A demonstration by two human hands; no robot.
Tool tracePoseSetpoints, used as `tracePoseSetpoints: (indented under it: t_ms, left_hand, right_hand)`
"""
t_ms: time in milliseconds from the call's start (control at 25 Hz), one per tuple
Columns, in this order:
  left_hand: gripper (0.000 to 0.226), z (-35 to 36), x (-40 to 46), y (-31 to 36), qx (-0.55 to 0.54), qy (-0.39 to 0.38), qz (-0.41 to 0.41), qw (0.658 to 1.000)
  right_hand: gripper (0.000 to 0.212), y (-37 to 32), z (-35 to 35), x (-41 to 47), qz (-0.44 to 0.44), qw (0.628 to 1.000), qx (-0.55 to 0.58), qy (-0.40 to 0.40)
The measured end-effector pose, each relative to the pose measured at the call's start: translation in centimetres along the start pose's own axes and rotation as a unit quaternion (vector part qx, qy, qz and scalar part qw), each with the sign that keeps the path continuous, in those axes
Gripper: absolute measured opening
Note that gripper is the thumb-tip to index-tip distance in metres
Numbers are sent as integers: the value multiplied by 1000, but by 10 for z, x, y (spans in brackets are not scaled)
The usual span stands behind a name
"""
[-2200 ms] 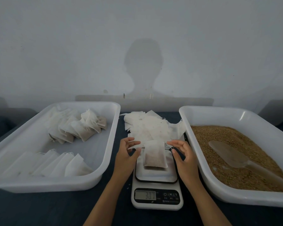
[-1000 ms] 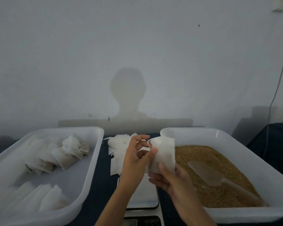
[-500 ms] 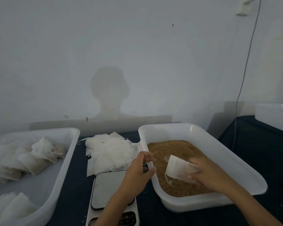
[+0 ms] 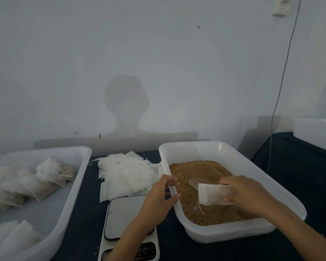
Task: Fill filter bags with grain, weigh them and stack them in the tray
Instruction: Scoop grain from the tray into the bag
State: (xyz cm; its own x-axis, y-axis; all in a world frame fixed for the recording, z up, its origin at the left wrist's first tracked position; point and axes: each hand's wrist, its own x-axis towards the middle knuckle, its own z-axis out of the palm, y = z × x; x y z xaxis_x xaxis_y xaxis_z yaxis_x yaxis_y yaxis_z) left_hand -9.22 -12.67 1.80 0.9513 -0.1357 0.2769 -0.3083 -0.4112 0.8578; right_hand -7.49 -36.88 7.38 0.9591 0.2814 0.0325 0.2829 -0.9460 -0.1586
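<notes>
My right hand grips a white filter bag and holds it low over the brown grain in the white grain tray. The bag lies sideways, and a thread hangs from its left corner. A clear scoop lies in the grain, mostly hidden behind the bag. My left hand hovers at the tray's left rim with its fingers loosely curled, holding nothing I can make out. The scale stands below it with a bare platform. Filled bags lie in the left tray.
A loose pile of empty filter bags lies on the dark table between the two trays, behind the scale. Another white tray stands on a table at the far right. A cable hangs down the wall.
The bag was lifted off the scale, and my right hand carried it over the grain. My left hand let go of it. The view swung to the right.
</notes>
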Motion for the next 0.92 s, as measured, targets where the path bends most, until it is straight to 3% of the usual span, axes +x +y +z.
tracePoseSetpoints:
  t_ms: [320, 400, 480, 640, 760, 840, 920]
  left_hand:
    - [27, 1, 0, -5, 0, 6, 12, 1000]
    - [26, 1, -1, -6, -5, 10, 13, 1000]
    - [27, 1, -1, -7, -19, 19, 16, 1000]
    - [27, -5, -2, -10, -53, 45, 8, 998]
    - [20, -10, -3, -8, -74, 41, 19, 996]
    - [20, -13, -5, -3, -83, 29, 33, 996]
    - [29, -18, -7, 1, -97, 25, 50, 994]
  right_hand:
    - [13, 11, 3, 3, 19, 1000, 7, -5]
    - [12, 16, 8, 5, 29, 998, 47, -14]
    - [16, 19, 12, 6, 51, 983, 175, -19]
    - [35, 15, 16, -1, 96, 868, 485, -41]
    - [51, 0, 17, -4, 81, 778, 620, -67]
    - [50, -18, 18, -4, 70, 701, 708, -61]
    - [46, -42, 18, -4, 53, 656, 752, -49]
